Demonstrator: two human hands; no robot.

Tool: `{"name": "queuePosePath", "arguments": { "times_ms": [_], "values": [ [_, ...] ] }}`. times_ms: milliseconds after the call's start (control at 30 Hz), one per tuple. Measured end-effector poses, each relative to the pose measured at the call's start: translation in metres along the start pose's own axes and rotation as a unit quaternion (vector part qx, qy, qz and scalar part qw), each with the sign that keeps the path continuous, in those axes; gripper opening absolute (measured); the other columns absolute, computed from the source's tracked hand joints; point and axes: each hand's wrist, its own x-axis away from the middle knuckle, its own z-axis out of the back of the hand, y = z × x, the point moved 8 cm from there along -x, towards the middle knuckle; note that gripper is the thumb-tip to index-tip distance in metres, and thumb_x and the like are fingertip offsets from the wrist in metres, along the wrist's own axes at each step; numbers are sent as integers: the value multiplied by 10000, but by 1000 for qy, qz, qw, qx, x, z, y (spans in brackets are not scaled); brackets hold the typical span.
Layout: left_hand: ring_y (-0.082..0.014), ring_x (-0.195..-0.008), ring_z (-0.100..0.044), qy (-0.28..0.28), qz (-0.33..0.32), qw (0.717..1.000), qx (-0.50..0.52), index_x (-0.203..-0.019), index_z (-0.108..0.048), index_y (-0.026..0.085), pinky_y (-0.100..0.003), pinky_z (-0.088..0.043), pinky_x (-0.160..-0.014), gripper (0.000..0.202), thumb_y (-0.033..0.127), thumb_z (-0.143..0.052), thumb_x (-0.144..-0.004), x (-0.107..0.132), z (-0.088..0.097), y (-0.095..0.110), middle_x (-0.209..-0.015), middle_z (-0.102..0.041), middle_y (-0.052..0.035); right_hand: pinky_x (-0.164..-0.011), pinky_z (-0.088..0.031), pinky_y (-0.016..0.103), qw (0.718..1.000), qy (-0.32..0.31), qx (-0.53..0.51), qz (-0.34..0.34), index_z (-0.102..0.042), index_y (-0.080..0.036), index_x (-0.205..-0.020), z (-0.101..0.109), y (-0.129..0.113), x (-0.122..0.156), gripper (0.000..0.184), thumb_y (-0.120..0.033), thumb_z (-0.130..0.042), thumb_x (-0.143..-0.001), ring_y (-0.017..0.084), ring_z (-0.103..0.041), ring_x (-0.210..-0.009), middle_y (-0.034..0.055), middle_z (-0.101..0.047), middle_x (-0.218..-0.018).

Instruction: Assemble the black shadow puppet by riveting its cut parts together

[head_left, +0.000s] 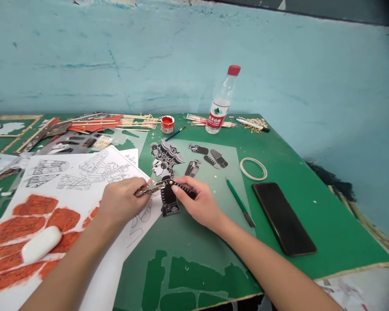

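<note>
A black cut-out puppet figure (169, 199) lies on the green table (311, 216), its ornate head piece (164, 160) above the body. My left hand (122, 201) is closed round small metal pliers (151, 188), whose tips meet a brass fastener at the puppet's shoulder. The fingers of my right hand (199, 202) pinch a black arm strip (184, 188) at that same joint. Loose black limb pieces (207, 157) rest just beyond.
A green pen (240, 202), a black phone (283, 217) and a tape ring (253, 168) lie to the right. A water bottle (223, 100) and a red paint jar (167, 124) stand at the back. Drawing sheets (84, 170), red-painted paper and a white oval block (41, 244) fill the left.
</note>
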Motion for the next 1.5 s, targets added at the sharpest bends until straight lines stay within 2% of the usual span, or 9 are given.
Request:
{"name": "queuePosePath", "arguments": {
  "times_ms": [733,1000,1267,1500],
  "values": [
    [-111,-450,-428,14,1,999,-29,-488,-532,191,-278,-256,-477,480,362,-539,-936,0,4,0,-446,-513,13,-843,-578,367,998,11,49,23,-744,-241,-1024,2,-2,2,184,-373,-629,-966,207,-703,-886,43,-758,-972],
    [-111,-476,-478,32,-11,999,-43,-528,-596,195,-278,-233,-479,377,276,-551,-894,2,7,-1,-476,-567,15,-829,-578,365,997,10,63,36,-755,-256,-1058,3,2,4,189,-376,-636,-975,209,-702,-883,36,-755,-945],
    [-108,-451,-415,46,-16,997,-62,-486,-549,190,-280,-203,-471,462,303,-523,-934,1,10,2,-432,-492,17,-833,-574,368,997,10,62,39,-756,-259,-1053,2,0,4,180,-368,-634,-978,210,-704,-897,39,-755,-958],
    [-109,-456,-438,39,-24,996,-71,-503,-579,189,-268,-223,-469,457,297,-512,-942,1,9,3,-435,-509,18,-840,-575,359,998,8,58,38,-756,-251,-1050,2,-1,4,177,-359,-632,-981,207,-706,-909,40,-757,-960]
  ]
}}
